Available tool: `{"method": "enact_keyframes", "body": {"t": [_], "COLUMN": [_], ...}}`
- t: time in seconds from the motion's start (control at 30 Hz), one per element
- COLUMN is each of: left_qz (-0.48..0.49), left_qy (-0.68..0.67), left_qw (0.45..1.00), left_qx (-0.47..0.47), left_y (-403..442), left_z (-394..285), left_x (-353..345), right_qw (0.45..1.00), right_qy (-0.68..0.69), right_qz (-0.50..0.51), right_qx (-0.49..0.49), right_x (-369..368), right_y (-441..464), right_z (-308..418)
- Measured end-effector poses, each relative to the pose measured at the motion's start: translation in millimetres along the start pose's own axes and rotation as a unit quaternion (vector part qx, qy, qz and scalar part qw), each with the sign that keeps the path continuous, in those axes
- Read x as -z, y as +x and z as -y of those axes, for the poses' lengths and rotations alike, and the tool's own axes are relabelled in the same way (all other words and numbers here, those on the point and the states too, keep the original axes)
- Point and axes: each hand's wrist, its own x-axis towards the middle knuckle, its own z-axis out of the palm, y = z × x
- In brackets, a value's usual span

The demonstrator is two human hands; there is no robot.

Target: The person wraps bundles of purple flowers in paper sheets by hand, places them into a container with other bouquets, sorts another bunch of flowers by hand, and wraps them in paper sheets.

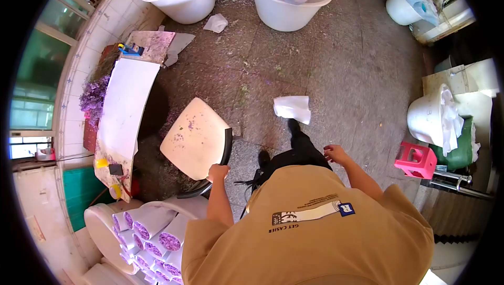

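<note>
My left hand [218,172] is closed on the black back frame of a chair [195,139]. The chair's cream seat has purple petals scattered on it. On the other side of my body, my right hand [335,154] hangs beside my thigh, fingers loosely apart and nothing in them. A white sheet of paper [292,108] lies on the floor by my forward foot. Left of the chair stands a worktable with a long white sheet [126,109] on its top.
Wrapped bunches of purple flowers [152,238] fill a tub at lower left. White tubs [291,14] stand ahead. Loose purple flowers [94,96] lie behind the worktable. A pink stool [416,160] and another white tub [428,117] are at right. Petals litter the floor.
</note>
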Motion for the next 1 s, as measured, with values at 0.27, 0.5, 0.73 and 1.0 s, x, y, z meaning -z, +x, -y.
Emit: {"method": "enact_keyframes", "body": {"t": [0.27,0.5,0.73,1.0], "left_qz": [0.016,-0.056,-0.130,-0.175], "left_qy": [-0.041,-0.030,-0.113,-0.235], "left_qw": [0.999,0.997,0.985,0.956], "left_qx": [-0.016,0.036,-0.035,0.011], "left_y": [35.4,41.0,44.3,36.1], "left_z": [-50.7,-57.5,-46.6,-33.2], "left_x": [8.8,-6.5,-22.6,-39.3], "right_qw": [0.943,0.757,0.763,0.800], "right_qy": [-0.273,-0.606,-0.633,-0.598], "right_qz": [0.190,0.225,0.132,0.047], "right_qx": [0.011,0.101,-0.007,-0.004], "right_x": [36.3,9.6,-104.5,-176.8], "right_y": [156.0,397.3,635.0,748.6], "right_z": [47.4,115.0,137.0,74.7]}}
